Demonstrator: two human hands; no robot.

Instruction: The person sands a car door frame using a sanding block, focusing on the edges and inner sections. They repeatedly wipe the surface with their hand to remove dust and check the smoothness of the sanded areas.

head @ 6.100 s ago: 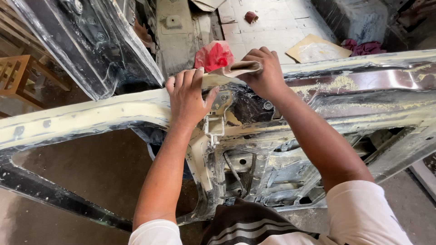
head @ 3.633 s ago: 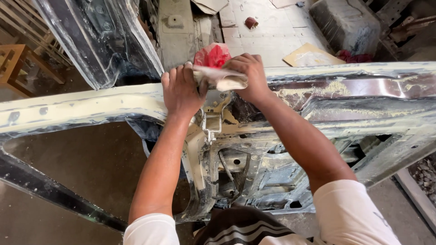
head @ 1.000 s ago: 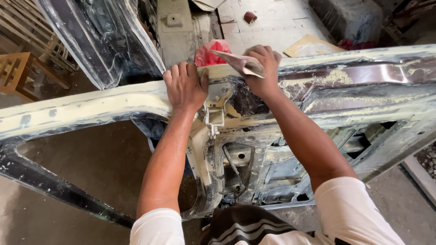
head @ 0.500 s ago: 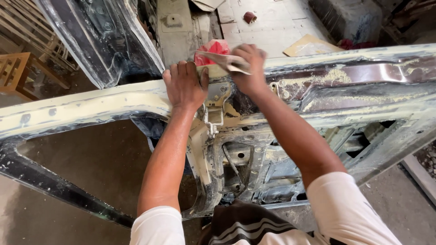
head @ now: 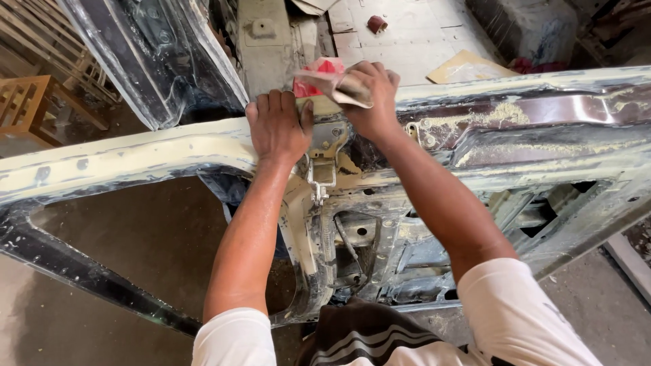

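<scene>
A stripped car door (head: pixel 515 129) lies across the view, its top edge coated in cream filler and its inner metal bare. My left hand (head: pixel 277 125) rests flat on the cream frame edge, fingers together, holding nothing. My right hand (head: pixel 369 95) grips a folded sheet of sandpaper (head: pixel 342 87) pressed against the top of the door frame beside the left hand. A red object (head: pixel 319 71) shows just behind the sandpaper. The door latch bracket (head: pixel 324 169) sits below both hands.
A dark glossy body panel (head: pixel 149 61) leans at the upper left. A wooden frame (head: pixel 27 102) stands at far left. Tiled floor (head: pixel 413 34) with a cardboard piece (head: pixel 468 66) lies beyond the door. Bare concrete floor (head: pixel 129 257) shows through the window opening.
My right hand has slid the sandpaper back and forth along the frame top, now slightly left of where it was a second ago. My left hand has stayed pressed on the frame.
</scene>
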